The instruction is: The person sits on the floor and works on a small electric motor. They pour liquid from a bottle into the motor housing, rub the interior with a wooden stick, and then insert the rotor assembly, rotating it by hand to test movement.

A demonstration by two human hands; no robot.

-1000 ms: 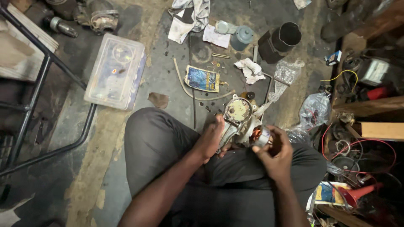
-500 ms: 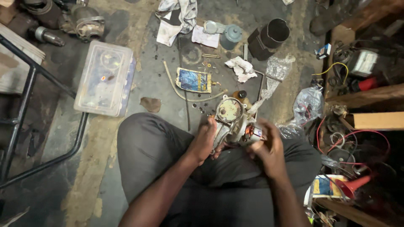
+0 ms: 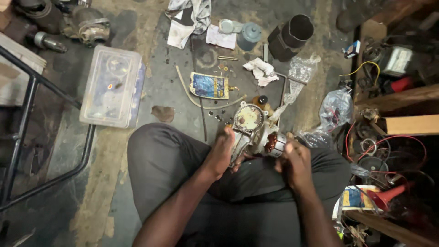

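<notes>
Head view: plastic box (image 3: 112,87), contents unclear.

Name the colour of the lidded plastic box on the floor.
Clear, see-through plastic box, with small parts faintly visible inside; the head view shows it.

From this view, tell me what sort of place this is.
Likely a small motor repair workshop: both hands hold a dismantled motor over a grimy floor strewn with screws, with tangled wires alongside.

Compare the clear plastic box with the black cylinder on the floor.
The clear plastic box is rectangular and see-through, with small parts showing inside; the black cylinder is round, opaque and open-ended. The box lies flat at the left; the cylinder lies tipped at the upper right. Both sit on the floor, beyond either hand's touch.
</notes>
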